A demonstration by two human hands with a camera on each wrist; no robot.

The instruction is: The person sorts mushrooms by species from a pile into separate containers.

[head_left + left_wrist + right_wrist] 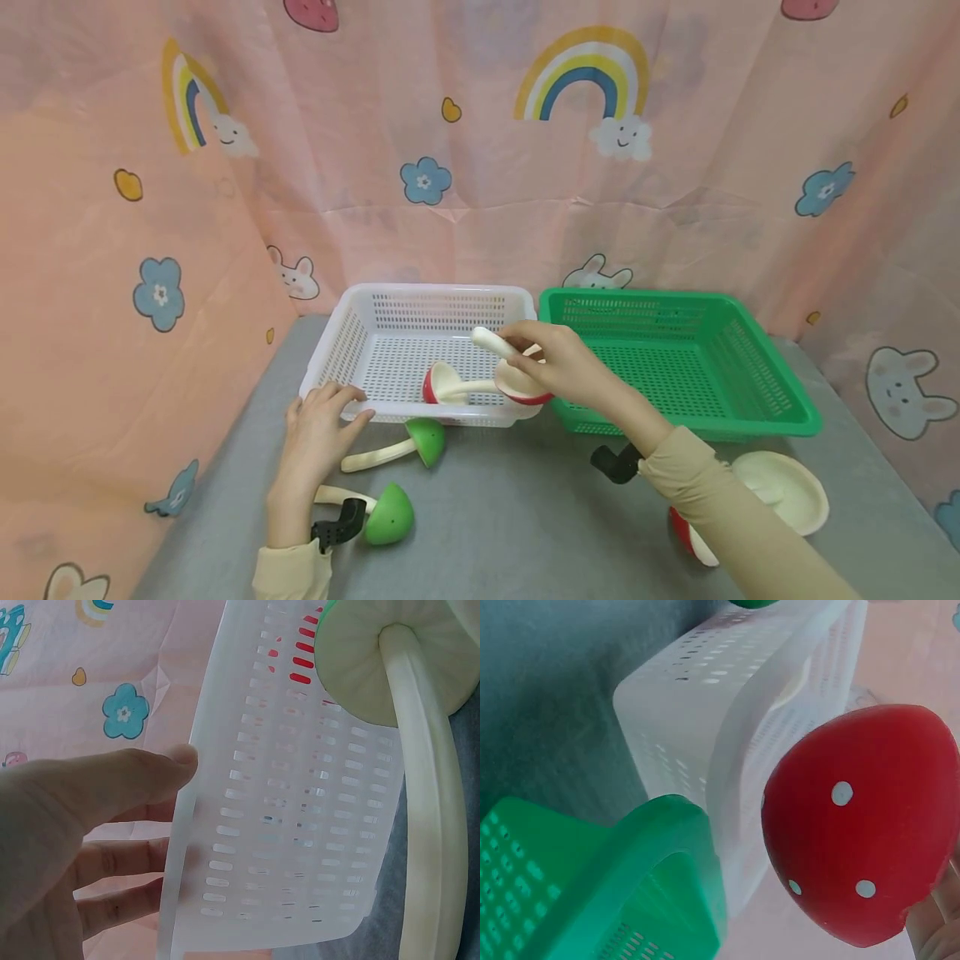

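A: From the head view, what is held?
B: A red mushroom is pinched by the right hand over the white basket; the rim is touched by the left hand, fingers relaxed.

A: At the left wrist?
B: Straight fingers are seen against the basket wall.

A: At the right wrist?
B: The red cap is shown beside the green basket. If the grip is loosened early, the cap may be caught on the rim.

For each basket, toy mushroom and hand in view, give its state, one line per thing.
white basket: holds one red mushroom
green basket: nothing visible inside
held red mushroom: gripped, over white basket's edge
two green mushrooms: lying on table
left hand: touching white basket's rim
right hand: gripping mushroom
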